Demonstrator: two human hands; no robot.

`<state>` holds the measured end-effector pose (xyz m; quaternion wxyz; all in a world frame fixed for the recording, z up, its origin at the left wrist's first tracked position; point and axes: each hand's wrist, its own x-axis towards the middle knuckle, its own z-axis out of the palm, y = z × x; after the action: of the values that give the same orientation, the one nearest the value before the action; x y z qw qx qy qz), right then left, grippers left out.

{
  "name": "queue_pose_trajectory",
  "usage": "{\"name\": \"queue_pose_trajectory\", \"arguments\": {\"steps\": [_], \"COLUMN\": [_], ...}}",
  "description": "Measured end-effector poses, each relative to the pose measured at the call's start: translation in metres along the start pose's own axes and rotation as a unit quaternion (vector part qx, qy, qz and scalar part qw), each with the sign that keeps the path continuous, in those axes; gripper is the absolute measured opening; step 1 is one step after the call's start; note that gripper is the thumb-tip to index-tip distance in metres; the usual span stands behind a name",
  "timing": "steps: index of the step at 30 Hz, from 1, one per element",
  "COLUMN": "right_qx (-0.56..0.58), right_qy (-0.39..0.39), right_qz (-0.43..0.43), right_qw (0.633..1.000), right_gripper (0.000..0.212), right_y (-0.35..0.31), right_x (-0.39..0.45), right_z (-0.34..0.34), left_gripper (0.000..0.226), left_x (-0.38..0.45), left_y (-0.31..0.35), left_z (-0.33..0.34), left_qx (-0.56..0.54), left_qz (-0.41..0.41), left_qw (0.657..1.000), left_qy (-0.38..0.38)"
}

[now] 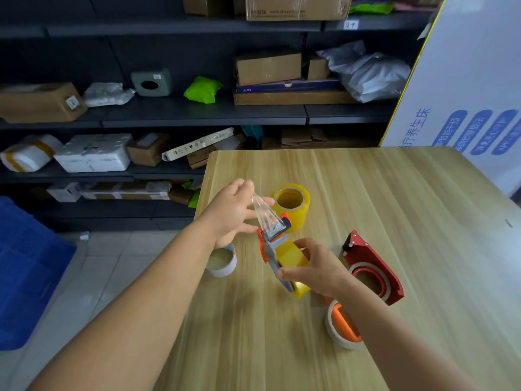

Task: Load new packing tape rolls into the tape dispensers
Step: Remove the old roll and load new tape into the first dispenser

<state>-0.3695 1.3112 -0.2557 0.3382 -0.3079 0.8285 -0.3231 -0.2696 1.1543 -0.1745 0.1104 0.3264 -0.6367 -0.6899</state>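
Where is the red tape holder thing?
In the head view, the red dispenser lies flat on the wooden table, just right of the right hand, with nobody touching it.

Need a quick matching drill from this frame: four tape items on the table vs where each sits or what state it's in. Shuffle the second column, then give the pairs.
Things:
1. yellow tape roll
2. empty white core
3. red dispenser
4. orange-and-grey dispenser

States:
A. lies flat on the table, right of the right hand, untouched
B. held up in the right hand, the left hand pulling its clear tape strip
C. stands on the table beyond the hands, hole up
D. sits at the table's left edge, under the left wrist

Pairs: 1-C, 2-D, 3-A, 4-B
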Motion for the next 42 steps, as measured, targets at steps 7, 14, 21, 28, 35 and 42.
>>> {"name": "queue_pose_trajectory", "arguments": {"steps": [7,14,21,28,35,42], "right_qx": [-0.023,-0.135,-0.228,-0.146,-0.057,-0.008], "right_qy": [0.065,0.113,0.109,0.097,0.091,0.096], "right_qz": [0.012,0.002,-0.019,-0.02,-0.001,-0.029], "right_qw": [0.998,0.984,0.967,0.984,0.994,0.995], "right_gripper": [0.092,0.048,0.052,0.05,0.044,0.041], "right_y": [-0.015,-0.019,-0.004,0.007,0.016,0.02], "right_x": [-0.003,0.0,-0.004,-0.009,-0.011,-0.011], "right_z": [0.014,0.015,0.0,-0.003,-0.01,-0.018], "left_gripper": [0.027,0.025,0.026,0.026,0.026,0.026], "left_x": [0.0,-0.003,0.001,0.008,0.011,0.022], "left_y": [0.007,0.011,0.016,0.04,0.051,0.034], "left_z": [0.011,0.021,0.005,0.005,0.003,-0.013], "left_qx": [0.027,0.075,0.322,0.293,0.178,0.086], "left_qz": [0.005,0.042,0.174,0.23,0.246,0.19], "left_qw": [1.0,0.996,0.927,0.919,0.938,0.955], "left_qy": [-0.002,0.01,0.084,0.127,0.165,0.209]}}
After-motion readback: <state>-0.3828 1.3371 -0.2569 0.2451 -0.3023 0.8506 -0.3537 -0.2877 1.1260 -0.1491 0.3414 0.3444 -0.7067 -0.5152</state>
